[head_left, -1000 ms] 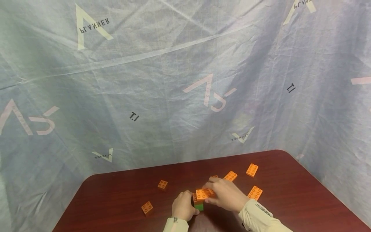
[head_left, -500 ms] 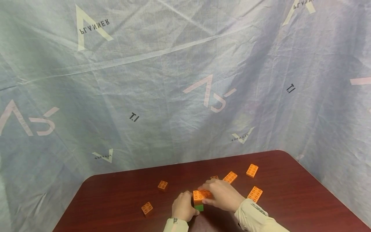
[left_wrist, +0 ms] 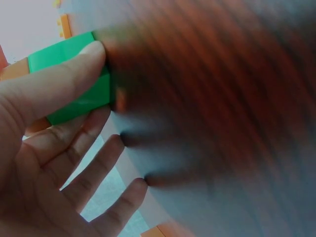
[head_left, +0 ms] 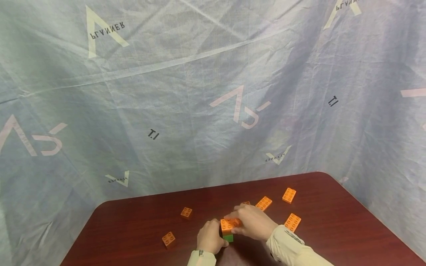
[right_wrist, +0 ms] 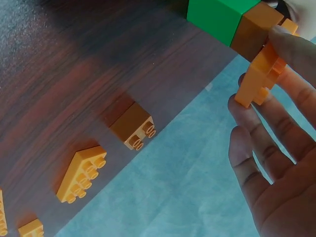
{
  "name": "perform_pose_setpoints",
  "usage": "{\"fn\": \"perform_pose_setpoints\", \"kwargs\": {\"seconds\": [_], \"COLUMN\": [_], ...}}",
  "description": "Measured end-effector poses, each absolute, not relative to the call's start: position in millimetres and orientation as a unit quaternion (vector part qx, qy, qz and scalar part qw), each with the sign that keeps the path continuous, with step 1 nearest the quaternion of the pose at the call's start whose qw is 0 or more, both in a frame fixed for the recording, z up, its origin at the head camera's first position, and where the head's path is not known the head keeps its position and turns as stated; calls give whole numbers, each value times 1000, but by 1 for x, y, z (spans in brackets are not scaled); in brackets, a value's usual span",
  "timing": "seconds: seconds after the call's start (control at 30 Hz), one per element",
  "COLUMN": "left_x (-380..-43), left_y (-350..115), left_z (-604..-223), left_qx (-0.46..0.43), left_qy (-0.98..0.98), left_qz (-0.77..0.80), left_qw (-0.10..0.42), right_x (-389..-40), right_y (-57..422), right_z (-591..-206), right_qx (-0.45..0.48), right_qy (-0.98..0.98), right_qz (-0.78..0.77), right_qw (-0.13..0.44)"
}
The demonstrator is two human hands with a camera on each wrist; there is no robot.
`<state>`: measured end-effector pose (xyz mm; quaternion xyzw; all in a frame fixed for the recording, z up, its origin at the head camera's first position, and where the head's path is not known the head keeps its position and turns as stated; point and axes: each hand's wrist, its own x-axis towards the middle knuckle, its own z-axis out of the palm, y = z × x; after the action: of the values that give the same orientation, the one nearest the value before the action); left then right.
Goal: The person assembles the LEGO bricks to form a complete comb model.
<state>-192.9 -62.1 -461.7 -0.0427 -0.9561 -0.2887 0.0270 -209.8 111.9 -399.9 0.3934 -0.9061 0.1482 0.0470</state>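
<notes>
A small stack of toy building bricks stands on the table in front of me, a green brick (head_left: 228, 238) at the bottom. My left hand (head_left: 209, 236) holds this stack, its thumb lying across the green brick (left_wrist: 54, 58) in the left wrist view. Above the green sits a darker orange brick (right_wrist: 256, 30). On top, my right hand (head_left: 254, 222) pinches a flat orange brick (head_left: 227, 224) between thumb and fingers. This flat brick (right_wrist: 254, 81) sticks out past the stack on the right, its far end hidden under the fingers.
Two square orange bricks, one farther (head_left: 186, 212) and one nearer (head_left: 168, 239), lie left on the dark red table (head_left: 133, 221). Flat orange bricks lie right: a long one (head_left: 264, 203), a far one (head_left: 289, 195) and one by the sleeve (head_left: 293, 222). A printed cloth (head_left: 186, 147) hangs behind.
My right hand has moved left with the flat orange brick, which now lines up over the stack's left side. My left hand has stayed around the stack.
</notes>
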Motion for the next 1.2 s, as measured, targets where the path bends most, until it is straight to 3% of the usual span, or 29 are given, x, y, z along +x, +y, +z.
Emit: {"fn": "perform_pose_setpoints", "kwargs": {"seconds": [0.57,0.87,1.2], "left_x": [-193,-195,-195], "left_y": [-62,-64,-63], "left_z": [-462,-463,-463], "left_qx": [-43,-48,-41], "left_qy": [-957,-958,-959], "left_qz": [-285,-280,-279], "left_qw": [26,22,19], "right_x": [-209,-207,-209], "right_y": [105,102,108], "right_z": [-392,-394,-400], "right_qx": [382,386,392], "right_qy": [-915,-914,-910], "right_qz": [121,81,128], "right_qw": [45,96,45]}}
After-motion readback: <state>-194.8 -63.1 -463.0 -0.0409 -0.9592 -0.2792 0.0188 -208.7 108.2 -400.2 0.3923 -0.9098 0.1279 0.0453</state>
